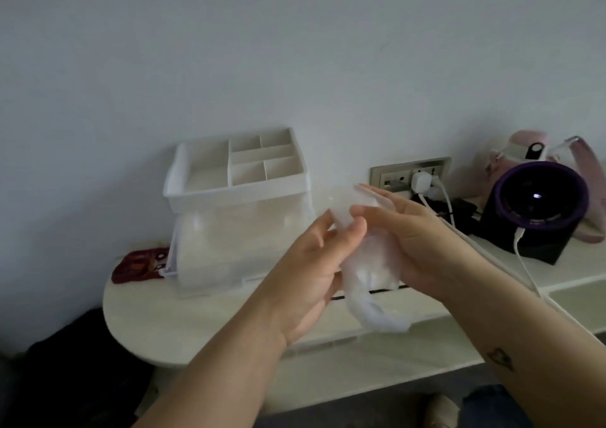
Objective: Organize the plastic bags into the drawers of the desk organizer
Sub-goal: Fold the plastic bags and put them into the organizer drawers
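Note:
A crumpled clear plastic bag [370, 283] hangs between my two hands above the desk's front edge. My left hand [314, 273] pinches its upper part between thumb and fingers. My right hand [403, 234] holds the bag from the right side, fingers stretched along its top. The white desk organizer [236, 184] stands to the left of my hands against the wall, with an open divided tray on top and translucent drawers below. I cannot tell whether a drawer is pulled out.
The white desk [196, 329] has a rounded left end. A dark red item [137, 265] lies left of the organizer. A wall socket [410, 173] with white plugs and cables, a black and purple device [537, 211] and a pink item [531, 145] stand at the right.

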Demonstrator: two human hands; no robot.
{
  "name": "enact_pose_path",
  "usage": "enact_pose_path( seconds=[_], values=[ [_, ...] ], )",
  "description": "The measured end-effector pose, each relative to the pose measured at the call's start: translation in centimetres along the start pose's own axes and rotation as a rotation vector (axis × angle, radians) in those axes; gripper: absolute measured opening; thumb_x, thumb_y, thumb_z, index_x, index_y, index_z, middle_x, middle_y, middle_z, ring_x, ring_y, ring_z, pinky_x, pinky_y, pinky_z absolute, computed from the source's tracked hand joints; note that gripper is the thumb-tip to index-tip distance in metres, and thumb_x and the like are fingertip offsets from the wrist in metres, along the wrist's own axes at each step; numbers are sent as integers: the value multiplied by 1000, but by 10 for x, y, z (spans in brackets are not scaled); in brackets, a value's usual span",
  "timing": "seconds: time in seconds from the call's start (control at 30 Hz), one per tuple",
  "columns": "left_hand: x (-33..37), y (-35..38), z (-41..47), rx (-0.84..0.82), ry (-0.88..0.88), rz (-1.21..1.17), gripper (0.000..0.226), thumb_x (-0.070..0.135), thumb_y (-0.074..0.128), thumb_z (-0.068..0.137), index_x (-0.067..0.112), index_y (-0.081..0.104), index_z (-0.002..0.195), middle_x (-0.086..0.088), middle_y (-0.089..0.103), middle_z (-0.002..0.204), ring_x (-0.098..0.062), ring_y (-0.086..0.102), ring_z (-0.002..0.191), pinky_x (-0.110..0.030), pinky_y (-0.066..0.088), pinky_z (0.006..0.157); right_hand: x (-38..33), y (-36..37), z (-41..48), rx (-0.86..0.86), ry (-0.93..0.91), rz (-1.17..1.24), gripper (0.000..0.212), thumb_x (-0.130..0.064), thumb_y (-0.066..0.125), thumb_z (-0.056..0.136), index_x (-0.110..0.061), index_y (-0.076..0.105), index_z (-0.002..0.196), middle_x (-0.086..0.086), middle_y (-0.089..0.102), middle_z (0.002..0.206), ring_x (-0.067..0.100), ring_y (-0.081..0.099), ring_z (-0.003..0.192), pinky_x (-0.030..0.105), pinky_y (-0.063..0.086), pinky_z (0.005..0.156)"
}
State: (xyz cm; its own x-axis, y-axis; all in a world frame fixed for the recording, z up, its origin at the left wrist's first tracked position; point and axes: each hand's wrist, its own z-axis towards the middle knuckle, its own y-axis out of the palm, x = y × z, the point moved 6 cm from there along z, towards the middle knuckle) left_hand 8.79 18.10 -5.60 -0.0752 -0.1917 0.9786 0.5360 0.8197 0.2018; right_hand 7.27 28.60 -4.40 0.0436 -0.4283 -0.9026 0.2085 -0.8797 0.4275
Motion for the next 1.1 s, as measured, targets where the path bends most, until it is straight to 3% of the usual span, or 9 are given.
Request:
enact_pose_path(
  seconds=[0.13,0.27,0.37,0.47,0.63,0.7,0.77,0.9,1.1],
  values=[
    [24,0,1,35,22,-244,45,39,58,87,5,65,116,-13,67,114,-21,64,107,-30,53,88,-9,26,2,-130,-20,-14,22,-13,64,79,3,64,94,17,68,86,24,67,77,30,56,70],
    [26,-8,0,76,-26,-335,49,43,57,83,6,67,113,-11,69,111,-19,66,104,-28,54,84,-10,31,6,-137,9,-53,33,-18,58,86,11,60,100,24,63,92,31,62,85,39,53,85],
    [30,-8,-2,70,1,-262,53,40,56,88,2,58,125,-12,64,119,-20,62,109,-30,50,91,-11,36,6,-164,2,-47,24,-19,58,85,3,64,88,15,66,82,23,63,76,30,54,73],
    [35,-7,-3,22,91,-177,54,33,56,89,-2,51,129,-15,60,114,-17,60,101,-24,51,78,-14,39,6,-139,-14,-93,21,-19,60,80,2,64,84,18,64,82,31,55,82,44,39,79],
    [37,-10,-3,8,146,-104,40,27,60,89,7,57,124,-13,64,121,-21,60,115,-29,50,93,-14,52,9,-172,80,-16,35,-26,58,83,3,55,101,20,58,87,28,59,84,36,48,84],
    [37,-14,-2,23,151,-178,34,32,51,92,13,64,116,-7,67,116,-17,62,109,-24,53,81,-17,55,12,-163,93,42,34,-31,54,85,1,59,98,20,59,94,28,58,93,39,45,94],
    [35,-23,-1,47,127,-332,37,35,43,93,15,68,112,-7,67,112,-17,64,101,-25,53,71,-20,55,14,-138,60,66,30,-30,52,86,-4,66,91,18,64,97,28,62,93,40,50,87],
    [35,-36,-4,22,112,-535,49,41,38,95,10,63,122,-16,63,119,-27,61,105,-43,38,104,-30,50,12,14,-206,-413,18,-11,59,89,-22,71,95,3,72,96,14,68,84,23,56,72],
    [37,-43,-13,-60,135,-633,66,63,49,86,14,56,130,-18,56,128,-29,56,116,-38,48,94,-18,70,11,37,-372,-935,49,-25,79,67,-38,57,109,-8,59,85,-2,50,63,11,45,62]
  ],
)
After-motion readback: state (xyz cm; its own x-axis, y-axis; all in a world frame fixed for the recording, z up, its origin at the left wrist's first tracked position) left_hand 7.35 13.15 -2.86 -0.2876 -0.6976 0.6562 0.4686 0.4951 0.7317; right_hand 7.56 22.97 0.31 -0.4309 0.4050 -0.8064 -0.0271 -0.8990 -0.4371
